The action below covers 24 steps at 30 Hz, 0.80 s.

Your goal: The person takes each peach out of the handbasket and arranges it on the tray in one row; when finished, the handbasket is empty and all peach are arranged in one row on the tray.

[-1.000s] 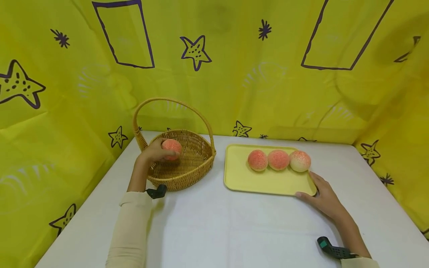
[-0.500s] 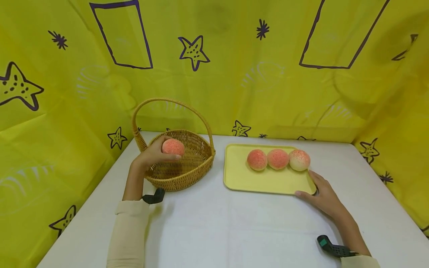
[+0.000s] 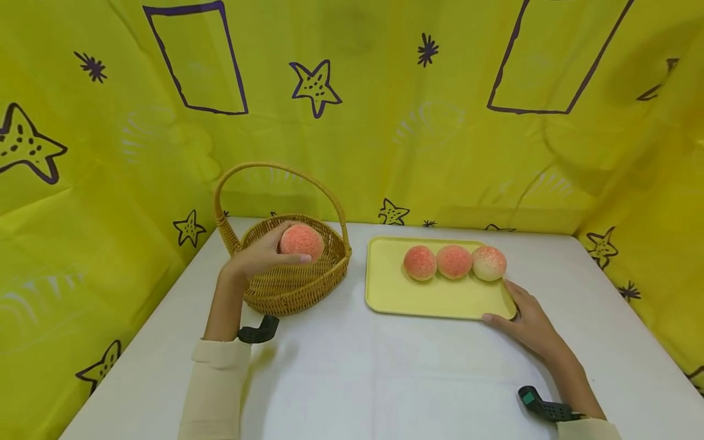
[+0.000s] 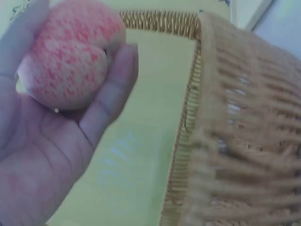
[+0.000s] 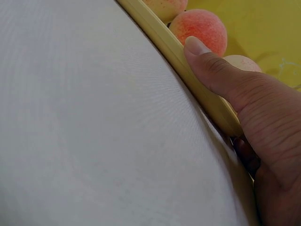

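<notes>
My left hand [image 3: 266, 253] grips a pink speckled peach [image 3: 302, 242] between thumb and fingers, above the wicker basket [image 3: 297, 299]. In the left wrist view the peach [image 4: 70, 56] shows its cleft, with the thumb along one side and the woven basket wall [image 4: 244, 117] to the right. My right hand [image 3: 530, 321] holds the near right corner of the yellow tray [image 3: 423, 299]. Its thumb lies on the tray's rim in the right wrist view, while the other fingers are mostly hidden. Three more peaches [image 3: 453, 262] sit in a row on the tray, the rightmost one paler.
A tall arched handle [image 3: 275, 165] rises over the basket. White cloth covers the table [image 3: 385, 379]. Yellow curtains [image 3: 352, 140] printed with stars stand behind and along both sides. Each wrist wears a black camera [image 3: 261, 330].
My left hand has lifted the peach from inside the basket, bringing it up and slightly to the right. The right hand keeps its hold on the tray corner.
</notes>
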{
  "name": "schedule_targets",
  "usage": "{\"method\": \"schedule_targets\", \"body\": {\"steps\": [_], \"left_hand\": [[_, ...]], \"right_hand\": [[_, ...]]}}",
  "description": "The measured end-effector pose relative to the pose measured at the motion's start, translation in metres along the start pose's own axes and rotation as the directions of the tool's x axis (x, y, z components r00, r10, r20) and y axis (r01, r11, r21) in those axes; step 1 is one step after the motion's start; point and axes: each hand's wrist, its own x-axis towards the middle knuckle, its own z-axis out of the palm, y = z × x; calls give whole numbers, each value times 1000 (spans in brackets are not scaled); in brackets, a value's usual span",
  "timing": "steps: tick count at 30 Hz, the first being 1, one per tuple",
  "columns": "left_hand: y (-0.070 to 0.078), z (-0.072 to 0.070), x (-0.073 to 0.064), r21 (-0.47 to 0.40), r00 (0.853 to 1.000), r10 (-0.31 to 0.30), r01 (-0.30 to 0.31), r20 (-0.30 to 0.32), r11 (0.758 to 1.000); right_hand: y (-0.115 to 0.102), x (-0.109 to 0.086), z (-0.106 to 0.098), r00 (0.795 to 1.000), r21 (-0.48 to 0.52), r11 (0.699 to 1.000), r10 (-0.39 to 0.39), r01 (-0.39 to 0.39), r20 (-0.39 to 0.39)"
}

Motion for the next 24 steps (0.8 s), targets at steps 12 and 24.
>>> {"method": "schedule_targets", "body": {"steps": [12,24], "left_hand": [[21,41,9,-81,990,93,-85,104,993],[8,102,43,-90,994,-31,40,107,995]], "right_hand": [[0,0,0,1000,-12,1000,-5,5,-2],[3,1,2,998,14,998,-57,58,-27]]}}
